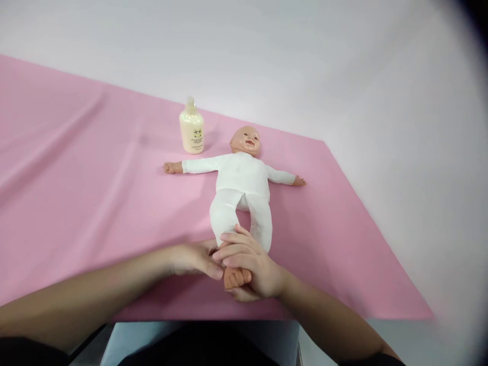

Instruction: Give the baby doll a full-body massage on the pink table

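Observation:
A baby doll (241, 183) in a white bodysuit lies on its back on the pink sheet (95, 193), arms spread, feet towards me. My right hand (251, 267) wraps around one bare doll foot (235, 278), whose toes stick out below my fingers. My left hand (194, 258) comes in from the left and touches the same foot and my right fingers; whether it grips the foot is hidden.
A cream lotion bottle (191, 127) stands upright behind the doll's outstretched arm, left of its head. The pink sheet ends at a front edge near my forearms and a right edge running diagonally. A plain white wall rises behind.

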{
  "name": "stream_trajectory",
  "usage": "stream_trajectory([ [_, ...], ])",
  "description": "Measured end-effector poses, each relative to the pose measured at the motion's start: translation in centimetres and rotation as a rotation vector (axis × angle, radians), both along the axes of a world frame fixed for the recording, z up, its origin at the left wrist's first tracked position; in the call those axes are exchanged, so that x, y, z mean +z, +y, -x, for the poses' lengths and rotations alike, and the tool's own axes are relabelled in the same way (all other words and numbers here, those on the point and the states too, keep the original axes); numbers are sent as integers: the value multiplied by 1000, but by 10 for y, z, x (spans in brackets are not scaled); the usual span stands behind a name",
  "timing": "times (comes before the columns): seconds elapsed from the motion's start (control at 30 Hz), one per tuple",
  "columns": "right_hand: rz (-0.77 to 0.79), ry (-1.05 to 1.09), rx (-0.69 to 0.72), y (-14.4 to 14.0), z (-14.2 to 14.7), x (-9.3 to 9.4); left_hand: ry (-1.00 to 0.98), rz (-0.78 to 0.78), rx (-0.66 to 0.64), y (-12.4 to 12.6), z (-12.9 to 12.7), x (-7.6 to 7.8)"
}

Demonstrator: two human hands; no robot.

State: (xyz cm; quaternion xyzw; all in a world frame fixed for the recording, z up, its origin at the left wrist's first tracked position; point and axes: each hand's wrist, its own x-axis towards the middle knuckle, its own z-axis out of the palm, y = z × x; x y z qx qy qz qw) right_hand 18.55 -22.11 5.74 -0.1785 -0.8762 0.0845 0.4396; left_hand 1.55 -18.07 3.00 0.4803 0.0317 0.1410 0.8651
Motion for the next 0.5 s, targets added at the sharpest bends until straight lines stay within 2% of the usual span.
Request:
stream_trajectory([
  [0.07,-29,11,1,-1,0,-1,19,2,-8,1,-1,7],
  [0.2,-56,39,21,-3,-1,-4,69,-94,-104,1,-3,19],
  [0.37,-91,88,76,-1,0,-3,129,-211,-5,-2,-4,12],
  [0.5,-90,83,133,1,-1,0,173,-341,-51,0,-5,9],
])
